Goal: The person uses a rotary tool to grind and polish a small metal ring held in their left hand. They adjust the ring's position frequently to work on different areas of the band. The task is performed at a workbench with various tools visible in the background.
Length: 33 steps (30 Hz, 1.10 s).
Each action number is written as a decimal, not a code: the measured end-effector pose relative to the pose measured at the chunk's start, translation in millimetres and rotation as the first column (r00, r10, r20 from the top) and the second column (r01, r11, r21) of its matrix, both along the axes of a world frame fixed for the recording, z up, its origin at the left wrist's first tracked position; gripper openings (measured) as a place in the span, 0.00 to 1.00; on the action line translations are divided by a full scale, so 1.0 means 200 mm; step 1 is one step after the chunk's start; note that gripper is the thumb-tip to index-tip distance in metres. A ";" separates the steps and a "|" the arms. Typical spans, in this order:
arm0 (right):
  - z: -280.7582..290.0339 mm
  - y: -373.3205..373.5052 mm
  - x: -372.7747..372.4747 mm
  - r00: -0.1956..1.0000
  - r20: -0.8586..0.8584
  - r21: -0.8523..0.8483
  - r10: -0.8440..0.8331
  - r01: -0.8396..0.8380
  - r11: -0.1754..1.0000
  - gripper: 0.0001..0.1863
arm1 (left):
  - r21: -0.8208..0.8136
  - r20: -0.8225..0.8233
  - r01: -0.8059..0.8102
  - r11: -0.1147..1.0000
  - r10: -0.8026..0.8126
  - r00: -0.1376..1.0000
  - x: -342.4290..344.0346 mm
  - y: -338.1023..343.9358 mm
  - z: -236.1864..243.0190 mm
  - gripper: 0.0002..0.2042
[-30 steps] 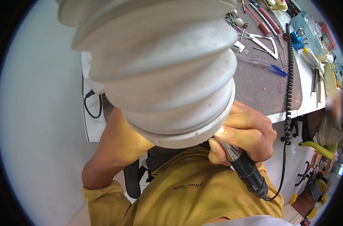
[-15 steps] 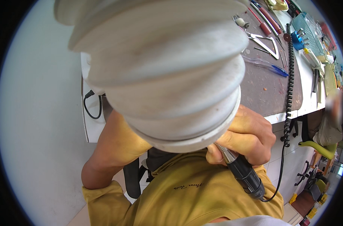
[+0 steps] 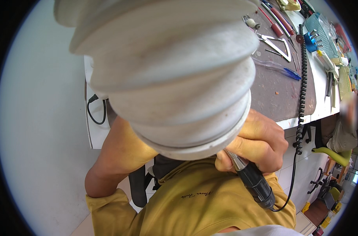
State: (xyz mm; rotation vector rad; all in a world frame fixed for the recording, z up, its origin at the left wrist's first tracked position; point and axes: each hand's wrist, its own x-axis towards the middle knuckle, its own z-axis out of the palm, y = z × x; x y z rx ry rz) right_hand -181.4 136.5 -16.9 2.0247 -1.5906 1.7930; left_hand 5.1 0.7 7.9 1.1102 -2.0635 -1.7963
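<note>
- Since a second ago I have tipped the big grey-white ribbed piece (image 3: pixel 167 78) a little and brought its lower rim nearer my chest; the rotary tool (image 3: pixel 251 179) has slid slightly along that rim.
- The ribbed piece fills the middle of my view, raised in front of me above the near edge of the tabletop (image 3: pixel 300 118), its round lower rim pointing down at my yellow shirt (image 3: pixel 194 200).
- My right hand (image 3: pixel 257 143) is closed tight round the rotary tool like a pen, its metal nose touching the underside of the rim; the bit itself is hidden.
- My left hand is out of sight behind the piece; only the forearm (image 3: pixel 120 157) shows running up under it, so I cannot tell how far it is open, though I judge it carries the weight.
- To do this well, I think I should keep the piece braced steady, rest my right fingers against the rim as a guide, and move the bit lightly along the edge instead of digging in.
- The tool's coiled black cord (image 3: pixel 302 82) hangs over the tabletop edge; it should stay slack.
- On the brown mat (image 3: pixel 283 92) lie a blue pen (image 3: pixel 291 73), a metal triangle (image 3: pixel 279 44) and screwdrivers (image 3: pixel 275 17).
- A blue mesh basket (image 3: pixel 324 35) sits at the far right; its contents are too small to tell.
</note>
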 end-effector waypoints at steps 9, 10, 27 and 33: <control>0.02 0.01 0.01 1.000 -0.004 0.029 -0.001 0.001 1.000 0.16 | -0.012 0.018 -0.013 1.000 0.013 1.000 0.00 0.00 0.00 0.14; 0.02 0.01 0.00 1.000 -0.003 0.033 0.000 0.000 0.999 0.16 | -0.017 0.021 -0.013 1.000 0.014 1.000 0.00 0.00 0.00 0.14; -0.03 -0.02 -0.01 0.998 0.054 -0.084 0.030 -0.026 0.996 0.14 | 0.025 0.014 -0.006 1.000 0.005 1.000 0.02 0.00 0.00 0.15; -0.02 -0.01 -0.01 0.998 0.050 -0.052 0.040 -0.037 0.998 0.13 | 0.000 0.022 0.026 1.000 -0.026 0.999 0.02 0.01 0.02 0.16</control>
